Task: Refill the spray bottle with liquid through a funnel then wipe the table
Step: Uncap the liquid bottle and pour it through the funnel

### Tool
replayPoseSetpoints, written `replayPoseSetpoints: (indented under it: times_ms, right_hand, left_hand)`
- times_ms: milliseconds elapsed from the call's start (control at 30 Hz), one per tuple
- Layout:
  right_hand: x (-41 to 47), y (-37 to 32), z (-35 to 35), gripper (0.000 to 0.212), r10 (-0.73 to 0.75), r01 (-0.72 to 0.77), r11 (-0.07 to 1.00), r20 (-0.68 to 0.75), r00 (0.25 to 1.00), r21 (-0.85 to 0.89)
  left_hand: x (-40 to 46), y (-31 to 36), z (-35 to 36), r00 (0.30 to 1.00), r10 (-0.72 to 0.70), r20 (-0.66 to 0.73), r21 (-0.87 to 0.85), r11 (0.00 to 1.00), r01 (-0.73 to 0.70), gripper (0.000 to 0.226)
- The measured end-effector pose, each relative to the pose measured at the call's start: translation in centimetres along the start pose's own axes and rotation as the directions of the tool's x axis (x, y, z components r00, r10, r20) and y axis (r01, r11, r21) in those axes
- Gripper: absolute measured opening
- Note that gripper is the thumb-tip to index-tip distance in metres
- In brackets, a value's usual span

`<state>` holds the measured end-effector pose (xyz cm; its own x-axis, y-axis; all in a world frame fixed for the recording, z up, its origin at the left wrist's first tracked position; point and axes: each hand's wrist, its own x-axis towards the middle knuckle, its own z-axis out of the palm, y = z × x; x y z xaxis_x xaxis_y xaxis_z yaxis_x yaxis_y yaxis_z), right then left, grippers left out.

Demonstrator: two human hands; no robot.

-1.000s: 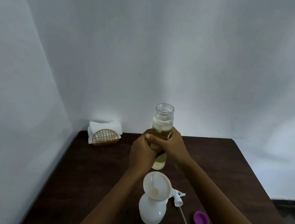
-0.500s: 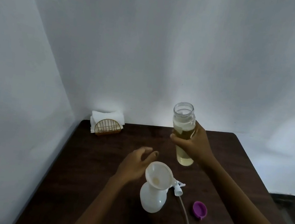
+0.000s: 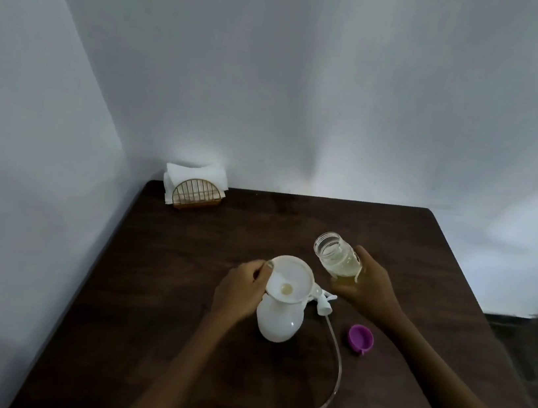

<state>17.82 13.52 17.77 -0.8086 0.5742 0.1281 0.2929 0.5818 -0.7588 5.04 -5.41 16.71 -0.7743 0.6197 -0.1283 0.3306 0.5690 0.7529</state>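
A white spray bottle [image 3: 278, 322] stands upright in the middle of the dark wooden table [image 3: 178, 295]. In its neck sits a white funnel [image 3: 290, 283]. My left hand [image 3: 241, 291] grips the funnel's left rim. My right hand [image 3: 366, 286] holds a clear bottle [image 3: 336, 256] of yellowish liquid, tilted with its open mouth toward the funnel, to the funnel's right and apart from it. The spray head [image 3: 426, 316] lies on the table just right of the spray bottle, its dip tube [image 3: 334, 368] curving toward me.
A purple cap [image 3: 360, 337] lies open side up to the right of the spray head. A gold wire holder with white napkins [image 3: 195, 188] stands at the table's far left corner against the wall. Walls close the left and back sides.
My left hand let go of the clear bottle and took the funnel's rim. My right hand carried the bottle right and down and tilted it toward the funnel.
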Motion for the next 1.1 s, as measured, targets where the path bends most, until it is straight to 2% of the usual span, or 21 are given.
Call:
replayPoseSetpoints:
  times_ms: [267, 467, 700, 1100]
  right_hand:
    - [0.0, 1.8, 1.0, 0.043, -0.055, 0.065, 0.983, 0.063, 0.997, -0.171]
    - [0.2, 2.2, 1.2, 0.052, -0.081, 0.093, 0.962, 0.057, 0.995, -0.256]
    - [0.3, 1.7, 0.9, 0.049, -0.127, 0.143, 0.926, 0.068, 0.99, -0.351]
    - [0.6, 1.3, 0.5, 0.057, -0.221, 0.229, 0.842, 0.076, 0.972, -0.488]
  left_hand:
    - [0.1, 0.8, 0.3, 0.997, 0.018, -0.07, 0.088, 0.996, -0.012, 0.038]
    - [0.2, 0.9, 0.6, 0.995, 0.023, -0.093, 0.089, 0.996, -0.015, 0.039]
    - [0.1, 0.8, 0.5, 0.995, 0.034, -0.094, 0.068, 0.997, -0.028, 0.04]
    - [-0.2, 0.9, 0.4, 0.996, 0.036, -0.085, 0.057, 0.998, -0.031, 0.044]
